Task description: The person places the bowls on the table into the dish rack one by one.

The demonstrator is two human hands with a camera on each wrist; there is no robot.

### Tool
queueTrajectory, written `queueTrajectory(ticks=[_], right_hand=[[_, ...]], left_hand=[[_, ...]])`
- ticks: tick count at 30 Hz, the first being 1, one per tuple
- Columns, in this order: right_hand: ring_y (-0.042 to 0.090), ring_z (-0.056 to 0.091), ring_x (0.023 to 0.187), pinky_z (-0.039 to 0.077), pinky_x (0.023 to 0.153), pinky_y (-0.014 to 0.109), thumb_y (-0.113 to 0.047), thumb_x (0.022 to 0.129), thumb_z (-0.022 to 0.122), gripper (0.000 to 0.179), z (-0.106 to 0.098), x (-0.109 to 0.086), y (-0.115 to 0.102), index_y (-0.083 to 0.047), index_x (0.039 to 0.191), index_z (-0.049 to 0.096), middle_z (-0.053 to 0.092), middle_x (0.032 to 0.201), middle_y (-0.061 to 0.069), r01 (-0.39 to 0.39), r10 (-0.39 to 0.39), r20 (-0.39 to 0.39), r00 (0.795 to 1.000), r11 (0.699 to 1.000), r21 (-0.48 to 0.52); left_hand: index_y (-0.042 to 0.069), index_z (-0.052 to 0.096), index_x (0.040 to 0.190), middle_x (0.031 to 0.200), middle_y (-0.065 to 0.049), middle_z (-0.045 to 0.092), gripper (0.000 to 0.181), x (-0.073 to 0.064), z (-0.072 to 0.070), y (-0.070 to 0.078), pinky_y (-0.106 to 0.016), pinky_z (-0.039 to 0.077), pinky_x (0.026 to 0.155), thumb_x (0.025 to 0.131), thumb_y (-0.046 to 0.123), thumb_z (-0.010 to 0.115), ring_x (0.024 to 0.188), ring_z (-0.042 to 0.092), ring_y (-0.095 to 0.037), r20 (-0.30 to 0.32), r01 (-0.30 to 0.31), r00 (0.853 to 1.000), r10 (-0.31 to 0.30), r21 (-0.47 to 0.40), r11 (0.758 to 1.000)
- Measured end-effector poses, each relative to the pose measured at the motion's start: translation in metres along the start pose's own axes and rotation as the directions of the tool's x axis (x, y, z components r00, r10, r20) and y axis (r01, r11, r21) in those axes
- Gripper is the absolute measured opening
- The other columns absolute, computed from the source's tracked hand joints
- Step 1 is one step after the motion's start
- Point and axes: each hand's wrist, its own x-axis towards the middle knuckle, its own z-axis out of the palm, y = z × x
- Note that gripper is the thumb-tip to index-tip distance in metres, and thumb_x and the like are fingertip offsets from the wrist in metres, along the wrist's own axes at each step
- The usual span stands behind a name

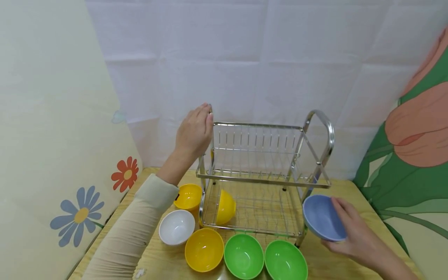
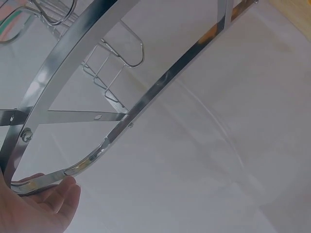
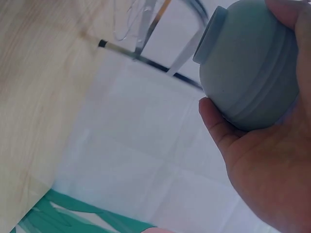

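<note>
1. The left hand (image 1: 194,131) is curled round the rack's (image 1: 262,181) left handle (image 2: 90,161), likely to steady it.
2. The right hand (image 1: 358,239), well apart, grips the blue bowl (image 1: 322,217) by its side above the counter (image 1: 332,266), just right of the rack, leaving the mouth uncovered.
3. One yellow bowl (image 1: 226,209) stands on edge in the lower tier, apparently propped by wires.
4. Two green bowls (image 1: 244,256) sit mouth-up in front, perhaps for easy reach.

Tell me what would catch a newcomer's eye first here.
First, the shiny two-tier metal rack near the middle of the head view, held at its left end by the left hand. Next, the blue bowl in the right hand, by the rack's right side. Then two bright green bowls in front of the rack, beside a yellow bowl.
</note>
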Motion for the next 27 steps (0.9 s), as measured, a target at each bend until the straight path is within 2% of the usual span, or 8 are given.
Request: queueTrajectory(ticks=[4, 14, 17, 24, 27], right_hand=[[0.042, 0.051, 0.111, 0.054, 0.065, 0.033, -0.03, 0.048, 0.099, 0.127, -0.001, 0.002, -0.013, 0.011, 0.149, 0.034, 0.043, 0.137, 0.029, 0.014, -0.014, 0.02, 1.0, 1.0, 0.011], [0.042, 0.051, 0.116, 0.055, 0.065, 0.032, -0.033, 0.052, 0.098, 0.123, 0.001, 0.008, -0.042, 0.01, 0.149, 0.035, 0.038, 0.144, 0.026, 0.031, -0.035, 0.086, 0.996, 0.999, 0.045], [0.044, 0.05, 0.119, 0.055, 0.064, 0.034, -0.032, 0.055, 0.097, 0.122, 0.002, 0.011, -0.048, 0.007, 0.151, 0.033, 0.035, 0.146, 0.025, 0.014, -0.021, 0.109, 0.994, 0.997, 0.07], [0.045, 0.051, 0.118, 0.057, 0.065, 0.035, -0.032, 0.057, 0.096, 0.122, 0.01, 0.012, -0.06, 0.007, 0.153, 0.031, 0.037, 0.146, 0.025, 0.034, -0.047, 0.099, 0.994, 0.992, 0.125], [0.047, 0.053, 0.118, 0.058, 0.067, 0.038, -0.032, 0.057, 0.096, 0.123, 0.014, 0.014, -0.066, 0.005, 0.154, 0.029, 0.037, 0.146, 0.025, 0.036, -0.051, 0.106, 0.993, 0.99, 0.137]], left_hand=[[0.005, 0.048, 0.147, 0.155, -0.011, 0.047, 0.053, -0.001, 0.0, -0.001, -0.042, 0.029, 0.123, 0.108, 0.034, 0.025, 0.146, 0.041, -0.027, -0.013, -0.002, 1.0, 0.002, -0.008, 1.0], [0.005, 0.047, 0.148, 0.156, -0.01, 0.045, 0.054, -0.002, -0.001, -0.001, -0.043, 0.028, 0.124, 0.109, 0.035, 0.026, 0.146, 0.04, -0.028, -0.013, -0.004, 1.0, 0.004, -0.024, 1.0], [0.005, 0.047, 0.148, 0.156, -0.01, 0.045, 0.053, -0.002, -0.001, -0.001, -0.044, 0.029, 0.123, 0.109, 0.035, 0.027, 0.146, 0.04, -0.029, -0.015, -0.007, 1.0, 0.007, -0.029, 1.0], [0.007, 0.045, 0.149, 0.157, -0.009, 0.043, 0.053, -0.003, 0.002, -0.004, -0.046, 0.035, 0.119, 0.108, 0.036, 0.028, 0.142, 0.043, -0.031, -0.002, -0.013, 1.0, 0.013, -0.03, 0.999], [0.007, 0.046, 0.149, 0.157, -0.008, 0.044, 0.052, -0.004, 0.002, -0.006, -0.046, 0.038, 0.117, 0.107, 0.035, 0.032, 0.139, 0.046, -0.032, -0.017, -0.027, 1.0, 0.026, -0.031, 0.999]])
